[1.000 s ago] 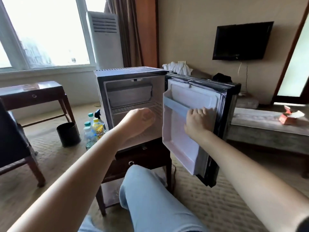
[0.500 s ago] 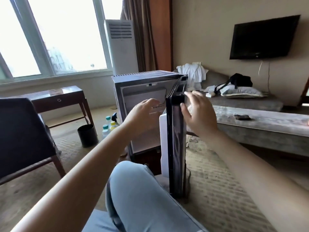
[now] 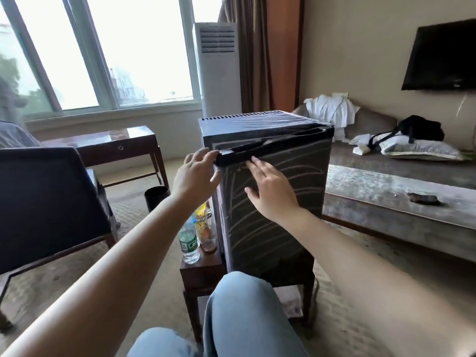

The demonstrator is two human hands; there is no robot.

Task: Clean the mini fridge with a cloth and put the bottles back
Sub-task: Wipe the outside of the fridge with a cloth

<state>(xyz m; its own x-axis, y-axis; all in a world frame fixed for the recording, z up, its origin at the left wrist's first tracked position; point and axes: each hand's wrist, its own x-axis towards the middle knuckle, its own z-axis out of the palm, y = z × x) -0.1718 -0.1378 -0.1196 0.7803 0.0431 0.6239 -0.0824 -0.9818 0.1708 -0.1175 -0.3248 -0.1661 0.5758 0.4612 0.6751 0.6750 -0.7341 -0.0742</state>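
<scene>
I see the mini fridge [image 3: 270, 130] standing on a small wooden table [image 3: 201, 276], with its dark door [image 3: 288, 215] swung against the body. Blur keeps me from telling whether it is fully seated. My left hand [image 3: 195, 176] is at the door's top left corner, its fingers [image 3: 206, 153] apart and loosely touching the edge. My right hand [image 3: 273, 191] lies flat on the door front, fingers straight and slightly spread. The bottles [image 3: 189, 243] are clustered at the table's left edge, just beside the fridge.
</scene>
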